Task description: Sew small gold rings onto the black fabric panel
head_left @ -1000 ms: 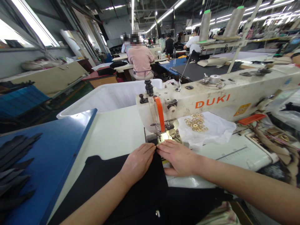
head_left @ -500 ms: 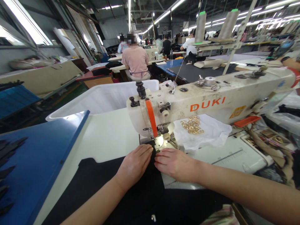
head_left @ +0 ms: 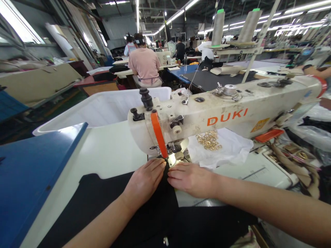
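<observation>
Left hand (head_left: 144,181): fingers together, pressing on black fabric (head_left: 103,199). Right hand (head_left: 192,181): fingers together, touching its edge; whether either is pinching, one cannot tell. Fabric: lying across the worktable (head_left: 113,144), reaching the sewing machine's (head_left: 191,119) working end. Hazards: fingertips are sitting close, risking injury through a slip; uneven pressure risking skew. Beyond: gold rings (head_left: 209,140), resting on white sheeting (head_left: 232,148).

Extends left forearm (head_left: 102,220), bare, from the near left and right forearm (head_left: 261,199), bare, from the near right. Presents left hand (head_left: 144,179) back upward, fingers together, pointing far right; right hand (head_left: 192,180) back upward, fingers pointing left. Shows both sets of fingertips near each other, slightly apart.
</observation>
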`<state>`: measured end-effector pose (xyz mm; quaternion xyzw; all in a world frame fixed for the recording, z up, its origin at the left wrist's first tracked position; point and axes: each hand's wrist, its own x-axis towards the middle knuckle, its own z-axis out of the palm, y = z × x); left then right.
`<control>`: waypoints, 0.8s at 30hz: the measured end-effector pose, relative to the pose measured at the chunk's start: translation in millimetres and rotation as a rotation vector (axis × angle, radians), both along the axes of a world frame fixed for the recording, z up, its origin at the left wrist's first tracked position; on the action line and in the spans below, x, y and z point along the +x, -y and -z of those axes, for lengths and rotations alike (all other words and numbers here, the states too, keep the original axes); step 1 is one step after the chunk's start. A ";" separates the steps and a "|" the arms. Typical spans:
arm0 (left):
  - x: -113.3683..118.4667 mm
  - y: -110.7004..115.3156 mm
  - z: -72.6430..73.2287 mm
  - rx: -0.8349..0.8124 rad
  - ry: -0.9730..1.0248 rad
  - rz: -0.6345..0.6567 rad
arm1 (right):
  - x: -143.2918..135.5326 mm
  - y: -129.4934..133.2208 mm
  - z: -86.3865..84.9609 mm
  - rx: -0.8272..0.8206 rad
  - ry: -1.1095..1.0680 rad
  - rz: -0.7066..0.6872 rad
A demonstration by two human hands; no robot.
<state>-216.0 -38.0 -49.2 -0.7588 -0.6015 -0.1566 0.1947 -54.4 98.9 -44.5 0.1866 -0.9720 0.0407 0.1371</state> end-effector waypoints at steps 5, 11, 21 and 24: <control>-0.7 -1.8 0.1 0.003 0.022 -0.014 | -2.2 -2.9 -1.7 0.002 0.019 -0.006; -2.4 -3.6 2.7 0.028 0.006 -0.005 | -3.4 -3.8 -0.3 -0.009 0.015 -0.012; -5.2 -4.7 2.9 0.000 -0.023 -0.007 | -5.4 -5.8 5.9 -0.051 0.033 0.000; -5.4 -4.2 3.9 0.002 -0.020 0.002 | -5.5 -5.6 6.6 -0.055 0.030 0.002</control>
